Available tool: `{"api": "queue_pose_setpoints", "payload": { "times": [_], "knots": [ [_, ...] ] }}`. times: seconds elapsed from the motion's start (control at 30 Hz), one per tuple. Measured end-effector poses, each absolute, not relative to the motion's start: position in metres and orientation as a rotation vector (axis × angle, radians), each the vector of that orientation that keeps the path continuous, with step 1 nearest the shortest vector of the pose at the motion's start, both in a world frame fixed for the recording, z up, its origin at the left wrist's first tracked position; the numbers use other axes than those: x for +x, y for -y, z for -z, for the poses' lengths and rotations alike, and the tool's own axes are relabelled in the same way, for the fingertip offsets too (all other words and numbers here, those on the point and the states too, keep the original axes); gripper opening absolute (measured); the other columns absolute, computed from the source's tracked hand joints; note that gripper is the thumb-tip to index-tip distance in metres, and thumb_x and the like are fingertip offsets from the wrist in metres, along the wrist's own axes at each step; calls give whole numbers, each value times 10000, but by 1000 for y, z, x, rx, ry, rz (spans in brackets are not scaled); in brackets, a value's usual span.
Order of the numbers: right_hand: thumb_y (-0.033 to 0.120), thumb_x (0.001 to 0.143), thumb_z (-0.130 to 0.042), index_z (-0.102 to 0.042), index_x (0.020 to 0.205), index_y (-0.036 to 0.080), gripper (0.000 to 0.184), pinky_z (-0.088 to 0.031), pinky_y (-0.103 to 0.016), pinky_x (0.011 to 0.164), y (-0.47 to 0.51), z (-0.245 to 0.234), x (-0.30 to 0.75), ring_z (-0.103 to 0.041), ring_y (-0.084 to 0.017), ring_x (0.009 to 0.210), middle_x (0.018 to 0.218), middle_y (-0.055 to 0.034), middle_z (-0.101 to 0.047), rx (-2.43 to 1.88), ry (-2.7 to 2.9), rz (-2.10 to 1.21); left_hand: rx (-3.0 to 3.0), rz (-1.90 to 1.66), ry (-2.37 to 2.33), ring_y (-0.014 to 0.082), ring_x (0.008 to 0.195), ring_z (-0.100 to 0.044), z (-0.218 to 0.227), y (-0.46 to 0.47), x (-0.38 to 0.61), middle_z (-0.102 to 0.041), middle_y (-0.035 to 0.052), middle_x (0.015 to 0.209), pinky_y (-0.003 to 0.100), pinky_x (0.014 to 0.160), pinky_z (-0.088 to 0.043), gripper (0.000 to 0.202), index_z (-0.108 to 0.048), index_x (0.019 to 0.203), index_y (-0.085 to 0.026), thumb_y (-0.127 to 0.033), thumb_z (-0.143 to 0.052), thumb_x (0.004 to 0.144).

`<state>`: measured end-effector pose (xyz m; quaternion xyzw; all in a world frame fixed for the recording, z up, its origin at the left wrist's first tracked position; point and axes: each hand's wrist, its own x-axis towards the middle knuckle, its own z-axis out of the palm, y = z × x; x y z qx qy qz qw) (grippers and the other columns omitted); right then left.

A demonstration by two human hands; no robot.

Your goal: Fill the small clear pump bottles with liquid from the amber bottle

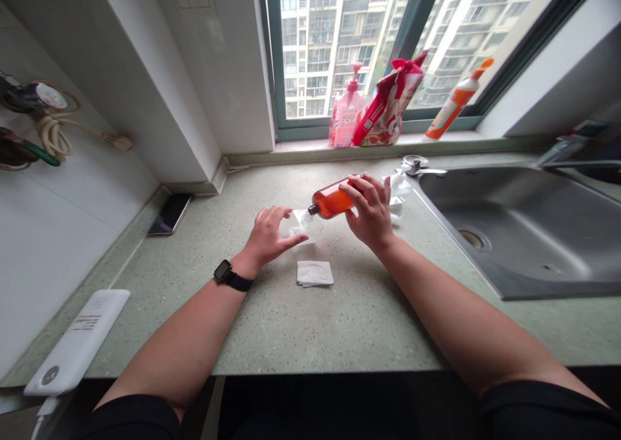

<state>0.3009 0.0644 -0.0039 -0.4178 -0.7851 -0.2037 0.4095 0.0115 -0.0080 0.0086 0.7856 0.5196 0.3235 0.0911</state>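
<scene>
My right hand is closed around an amber bottle holding reddish-orange liquid. The bottle is tilted, with its uncapped dark neck pointing down and left. Just below the neck is a clear plastic container, see-through and hard to outline. My left hand grips its left side between thumb and fingers, a black watch on that wrist. I cannot tell whether liquid is flowing. Nearer to me, a folded white paper towel lies flat on the speckled counter.
A steel sink with a tap is on the right. White scraps lie beside it. A pink pump bottle, a red bag and an orange bottle line the sill. A phone and a power bank lie left.
</scene>
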Motion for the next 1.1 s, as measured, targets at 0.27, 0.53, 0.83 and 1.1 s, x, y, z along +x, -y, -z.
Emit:
{"api": "queue_pose_setpoints", "payload": {
  "times": [0.27,0.53,0.83,1.1],
  "knots": [
    [94,917,-631,-527,1525,374,678,-199,-708,1347,-65,5,301,-482,-344,1520,1505,-59,-641,-1011,1960,528,2346,-966,-1545,321,1154,-680,-9,8,12,-727,77,1198,575,1133,-476,614,-612,1273,-244,-686,-799,890],
    [105,926,-638,-519,1538,389,685,-212,-718,1339,-66,5,302,-477,-351,1522,1510,-54,-636,-1029,1970,525,2358,-958,-1552,324,1160,-680,-8,8,12,-731,76,1207,580,1128,-480,614,-613,1282,-245,-678,-802,890],
    [108,927,-627,-509,1547,396,693,-218,-726,1331,-66,5,303,-473,-355,1519,1517,-52,-624,-1022,1982,528,2350,-957,-1551,324,1169,-679,-8,8,12,-733,78,1217,584,1147,-462,620,-609,1288,-240,-651,-831,881],
    [97,925,-629,-508,1539,401,695,-212,-711,1344,-66,5,302,-473,-339,1523,1507,-44,-633,-1012,1964,533,2345,-953,-1550,324,1163,-677,-8,8,12,-733,82,1212,589,1157,-450,619,-606,1284,-240,-652,-832,881]
  ]
}}
